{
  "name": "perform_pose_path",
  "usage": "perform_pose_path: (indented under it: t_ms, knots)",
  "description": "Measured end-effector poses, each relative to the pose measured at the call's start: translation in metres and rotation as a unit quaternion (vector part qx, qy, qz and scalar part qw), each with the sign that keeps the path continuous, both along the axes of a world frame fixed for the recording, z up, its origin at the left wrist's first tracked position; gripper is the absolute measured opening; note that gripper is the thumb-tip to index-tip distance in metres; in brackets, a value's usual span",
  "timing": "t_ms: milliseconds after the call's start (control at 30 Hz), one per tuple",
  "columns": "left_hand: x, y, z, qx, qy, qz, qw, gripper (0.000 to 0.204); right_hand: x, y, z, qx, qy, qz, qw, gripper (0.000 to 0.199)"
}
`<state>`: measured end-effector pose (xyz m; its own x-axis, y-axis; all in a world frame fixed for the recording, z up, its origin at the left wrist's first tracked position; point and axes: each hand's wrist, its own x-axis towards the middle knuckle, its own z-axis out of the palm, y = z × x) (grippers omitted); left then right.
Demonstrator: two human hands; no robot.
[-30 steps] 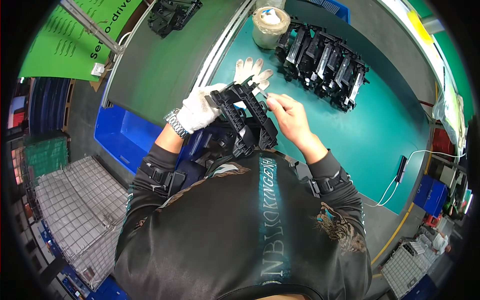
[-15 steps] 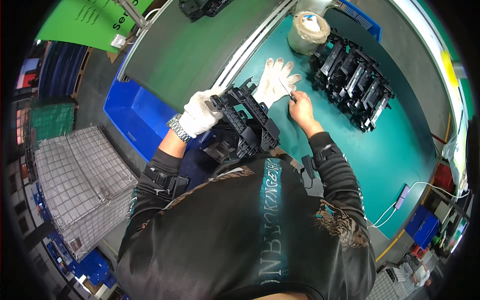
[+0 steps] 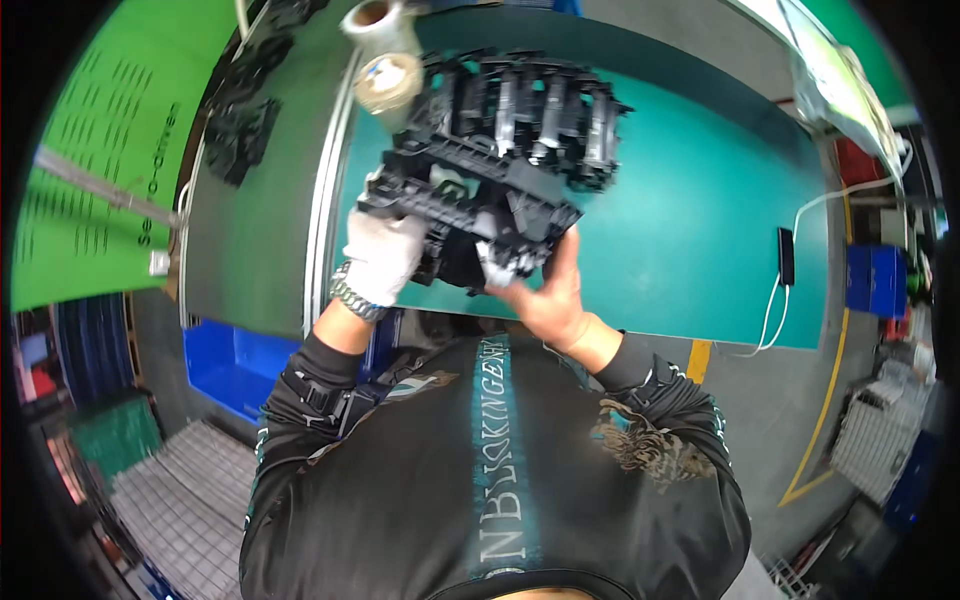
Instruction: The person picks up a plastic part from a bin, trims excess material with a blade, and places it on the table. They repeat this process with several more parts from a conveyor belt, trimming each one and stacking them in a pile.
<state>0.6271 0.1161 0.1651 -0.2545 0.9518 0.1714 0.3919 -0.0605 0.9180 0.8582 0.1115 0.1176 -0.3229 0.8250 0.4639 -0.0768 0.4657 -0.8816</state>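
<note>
Both hands now grip the black plastic frame (image 3: 470, 205) and have lifted it chest-high: the gloved left hand (image 3: 382, 258) clamps its left end, and the bare right hand (image 3: 545, 290), which a moment ago reached toward a white glove on the mat, cups it from below. Beyond the hands, a row of matching black parts (image 3: 545, 110) sits on the teal mat (image 3: 690, 230), with tape rolls (image 3: 385, 75) up left.
</note>
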Motion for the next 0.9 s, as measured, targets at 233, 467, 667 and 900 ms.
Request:
perform_pose_path:
  t_ms: [233, 467, 667, 900]
  knots:
    - [0.193, 0.080, 0.022, -0.116, 0.074, -0.155, 0.978, 0.080, 0.164, 0.093, -0.028, -0.257, 0.208, -0.164, 0.929, 0.050]
    - [0.292, 0.169, -0.017, -0.270, 0.038, -0.235, 0.933, 0.054, 0.240, 0.175, -0.111, -0.383, 0.207, -0.200, 0.878, 0.056]
    - [0.278, 0.237, -0.049, -0.249, 0.034, -0.143, 0.957, 0.048, 0.203, 0.274, -0.156, -0.384, 0.140, -0.174, 0.896, 0.071]
    - [0.255, 0.246, -0.091, -0.275, 0.141, -0.124, 0.943, 0.057, 0.181, 0.281, -0.169, -0.362, -0.134, -0.267, 0.883, 0.084]
